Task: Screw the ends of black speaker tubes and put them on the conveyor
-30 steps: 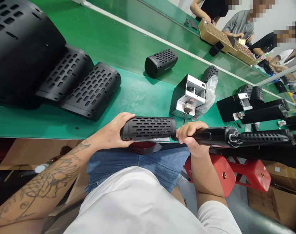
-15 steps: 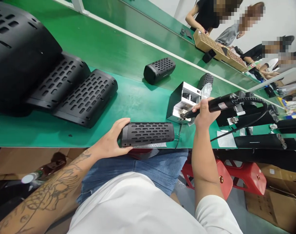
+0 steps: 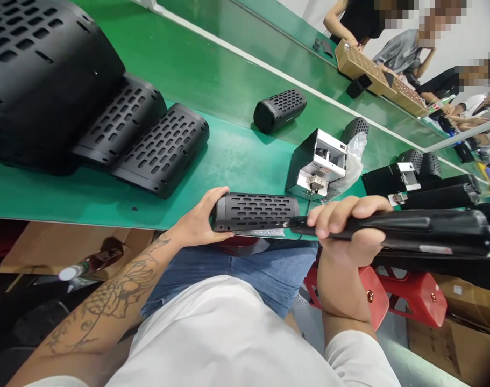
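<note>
With thumb and fingers on its left end, my left hand (image 3: 200, 219) grips a black slotted speaker housing (image 3: 256, 210) lying at the table's front edge. My right hand (image 3: 352, 223) is wrapped round a black electric screwdriver (image 3: 422, 231), held nearly level. Its tip is at the right end of the housing, close to the lower edge; I cannot tell whether it touches. Behind the screwdriver stands a small black and silver screw feeder (image 3: 316, 166). Bubble wrap (image 3: 264, 233) shows under the housing's front side.
Several more slotted housings (image 3: 168, 148) are lined up at the left, and one (image 3: 280, 110) lies behind. A second feeder (image 3: 392, 180) stands at the right beside black parts. Red stools (image 3: 414, 295) are below the table. Co-workers (image 3: 352, 24) sit across by a cardboard tray (image 3: 369, 72).
My right hand has brought the screwdriver from the screw feeder toward me, its tip now at the housing's right end. My left hand keeps its hold. The view has shifted slightly.
</note>
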`<state>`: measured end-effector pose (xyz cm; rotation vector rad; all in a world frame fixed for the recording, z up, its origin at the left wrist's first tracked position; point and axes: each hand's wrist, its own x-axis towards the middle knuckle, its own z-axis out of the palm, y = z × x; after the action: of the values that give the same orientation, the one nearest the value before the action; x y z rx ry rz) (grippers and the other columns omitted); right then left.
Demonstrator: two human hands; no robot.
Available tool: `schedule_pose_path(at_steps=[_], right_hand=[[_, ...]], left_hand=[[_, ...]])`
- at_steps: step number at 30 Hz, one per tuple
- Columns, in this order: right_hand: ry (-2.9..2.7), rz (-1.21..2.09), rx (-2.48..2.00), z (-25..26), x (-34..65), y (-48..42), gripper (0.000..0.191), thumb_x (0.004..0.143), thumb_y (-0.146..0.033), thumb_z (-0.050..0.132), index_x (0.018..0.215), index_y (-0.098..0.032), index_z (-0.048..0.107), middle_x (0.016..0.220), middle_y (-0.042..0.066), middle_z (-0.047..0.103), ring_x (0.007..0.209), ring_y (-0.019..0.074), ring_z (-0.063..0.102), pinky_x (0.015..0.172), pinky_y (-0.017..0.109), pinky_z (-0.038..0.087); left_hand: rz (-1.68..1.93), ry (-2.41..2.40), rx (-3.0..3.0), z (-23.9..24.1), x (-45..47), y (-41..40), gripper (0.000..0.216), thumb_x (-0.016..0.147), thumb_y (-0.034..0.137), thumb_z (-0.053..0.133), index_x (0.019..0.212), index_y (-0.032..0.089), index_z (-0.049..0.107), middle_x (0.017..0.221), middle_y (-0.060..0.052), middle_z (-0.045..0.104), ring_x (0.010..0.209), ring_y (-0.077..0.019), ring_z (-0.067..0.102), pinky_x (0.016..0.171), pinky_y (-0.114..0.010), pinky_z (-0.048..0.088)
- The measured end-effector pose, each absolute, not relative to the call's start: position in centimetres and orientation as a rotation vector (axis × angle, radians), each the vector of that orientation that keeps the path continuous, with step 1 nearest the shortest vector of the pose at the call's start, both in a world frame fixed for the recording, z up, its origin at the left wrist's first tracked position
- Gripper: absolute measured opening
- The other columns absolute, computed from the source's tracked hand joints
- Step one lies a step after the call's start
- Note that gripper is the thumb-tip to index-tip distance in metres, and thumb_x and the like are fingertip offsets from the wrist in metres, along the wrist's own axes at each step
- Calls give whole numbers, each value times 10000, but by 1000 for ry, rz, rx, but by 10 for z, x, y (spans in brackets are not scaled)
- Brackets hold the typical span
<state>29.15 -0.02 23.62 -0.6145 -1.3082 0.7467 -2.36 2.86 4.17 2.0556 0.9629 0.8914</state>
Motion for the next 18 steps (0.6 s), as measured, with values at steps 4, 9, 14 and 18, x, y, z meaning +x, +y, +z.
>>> schedule_pose_path(at_steps=[4,9,14,18], right_hand=[[-1359,905,-579,225,261,-6,359,964,-532,980,942,-283,721,617,-96,667,426,115,623,544,274,655],[-1348,961,-627,212,251,2,377,944,-486,1002,885,-273,696,612,-87,670,435,110,612,553,275,658],[-1398,982,-662,208,250,0,407,922,-464,1007,845,-282,651,595,-95,647,410,108,578,526,277,627],[-1478,1005,-679,205,253,-1,462,892,-531,1014,816,-292,627,574,-90,643,392,126,572,491,295,606]], left_hand=[[892,967,2036,42,-23,28,1206,918,522,981,1889,325,293,1865,-187,463,1734,-447,525,1445,-637,482],[865,971,2028,47,-21,27,1195,917,529,975,1883,301,309,1843,-187,480,1722,-433,539,1429,-586,515],[895,954,2050,49,-20,28,1208,914,497,979,1892,299,298,1822,-185,504,1682,-431,582,1389,-557,562],[921,942,2091,47,-20,28,1227,907,477,992,1893,298,285,1811,-196,512,1671,-437,592,1353,-553,594]])
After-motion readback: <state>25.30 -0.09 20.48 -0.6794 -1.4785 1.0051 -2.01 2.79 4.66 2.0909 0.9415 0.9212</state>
